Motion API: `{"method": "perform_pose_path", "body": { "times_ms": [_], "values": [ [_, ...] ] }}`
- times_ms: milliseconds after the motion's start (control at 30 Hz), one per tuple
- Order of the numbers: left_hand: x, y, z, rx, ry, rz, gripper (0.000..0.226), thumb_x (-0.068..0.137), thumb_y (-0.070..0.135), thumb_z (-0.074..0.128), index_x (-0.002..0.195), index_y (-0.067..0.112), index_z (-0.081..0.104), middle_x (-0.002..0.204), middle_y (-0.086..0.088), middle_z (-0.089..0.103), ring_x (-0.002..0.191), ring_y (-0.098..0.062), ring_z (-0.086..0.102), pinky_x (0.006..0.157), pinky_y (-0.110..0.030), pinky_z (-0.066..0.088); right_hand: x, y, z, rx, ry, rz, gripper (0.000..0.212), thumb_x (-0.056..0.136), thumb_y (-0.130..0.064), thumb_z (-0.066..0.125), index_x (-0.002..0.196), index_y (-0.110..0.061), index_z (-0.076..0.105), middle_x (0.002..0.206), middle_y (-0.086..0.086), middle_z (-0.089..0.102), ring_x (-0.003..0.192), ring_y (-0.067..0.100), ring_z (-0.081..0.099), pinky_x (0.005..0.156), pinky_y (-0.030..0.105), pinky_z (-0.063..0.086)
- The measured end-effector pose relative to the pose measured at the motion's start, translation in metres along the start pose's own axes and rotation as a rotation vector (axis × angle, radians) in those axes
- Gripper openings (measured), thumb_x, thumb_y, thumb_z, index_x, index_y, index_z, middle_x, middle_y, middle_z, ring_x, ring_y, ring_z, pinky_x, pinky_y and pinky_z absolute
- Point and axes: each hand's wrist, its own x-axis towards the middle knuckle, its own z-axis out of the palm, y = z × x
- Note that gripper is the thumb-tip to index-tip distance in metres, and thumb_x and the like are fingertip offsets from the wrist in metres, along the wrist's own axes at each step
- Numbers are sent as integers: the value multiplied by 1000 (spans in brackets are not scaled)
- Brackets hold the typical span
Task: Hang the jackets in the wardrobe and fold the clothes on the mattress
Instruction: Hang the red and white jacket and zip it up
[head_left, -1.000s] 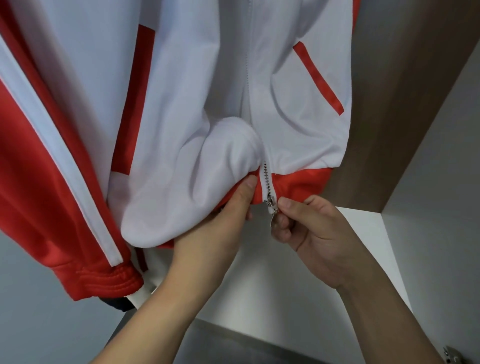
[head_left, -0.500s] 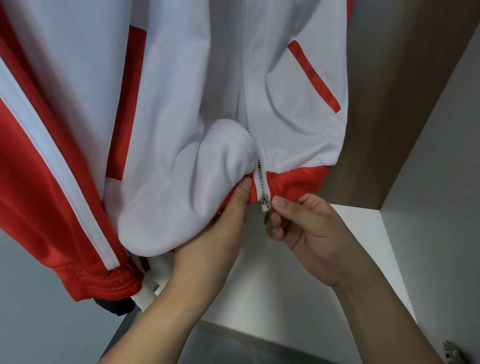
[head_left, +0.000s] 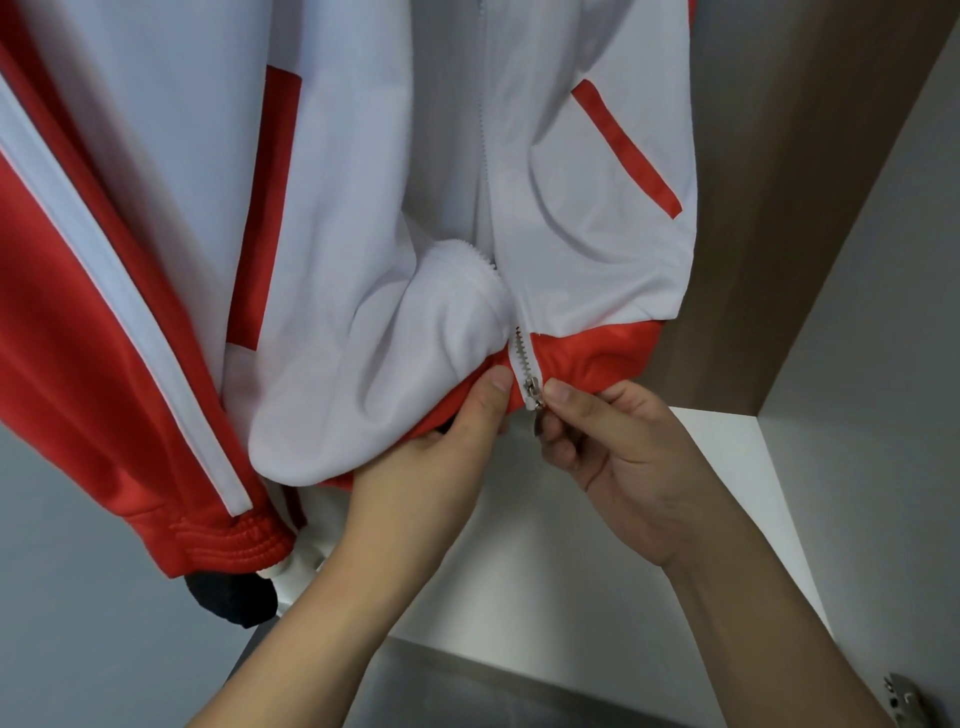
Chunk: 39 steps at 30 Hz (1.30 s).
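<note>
Two hands are working the soft, light jacket (head_left: 363, 182) hanging in the wardrobe (head_left: 779, 234): my left hand (head_left: 447, 467) is pinching its floppy red hem beside the zipper slider (head_left: 532, 391), my right hand (head_left: 618, 457) pinching the small, slippery slider.

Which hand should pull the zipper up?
The right hand: it seems to pinch the zipper pull already. The left hand grips the jacket hem beside it, well placed to hold it taut.
</note>
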Motion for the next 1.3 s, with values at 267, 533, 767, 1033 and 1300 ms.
{"method": "perform_pose_path", "body": {
  "times_ms": [267,533,767,1033,1300],
  "values": [
    [5,-11,1,247,-12,332,5,84,48,58,88,47,62,90,34,60,112,11,52,104,-10,35,-1,0,5,34,73,-1,3,67,-16,74,66,-13,75,61,4,62,53,8,55,49,16,42],
    [10,-22,2,215,-121,195,24,89,54,60,75,37,69,77,20,67,93,25,54,90,-2,36,-1,6,5,60,143,28,7,71,-14,72,66,-10,72,62,5,61,54,9,55,49,15,44],
    [17,7,-33,624,-886,-149,45,92,56,52,70,20,67,54,1,66,40,-10,55,41,-15,39,4,-7,-18,28,134,76,20,75,-21,69,79,-4,61,66,7,62,55,9,54,54,18,45],
    [12,7,-9,566,-334,351,19,78,44,66,75,28,58,75,18,61,63,-6,56,59,-24,46,3,-9,-21,-182,194,42,40,58,-33,78,71,-11,48,62,2,40,58,10,36,62,26,31],
    [6,-10,12,560,-182,386,22,79,37,71,71,26,53,62,12,59,58,-10,54,57,-33,49,-3,-11,-25,-266,139,34,46,53,-38,80,72,-7,51,69,6,35,62,12,31,65,28,28]
  ]
}}
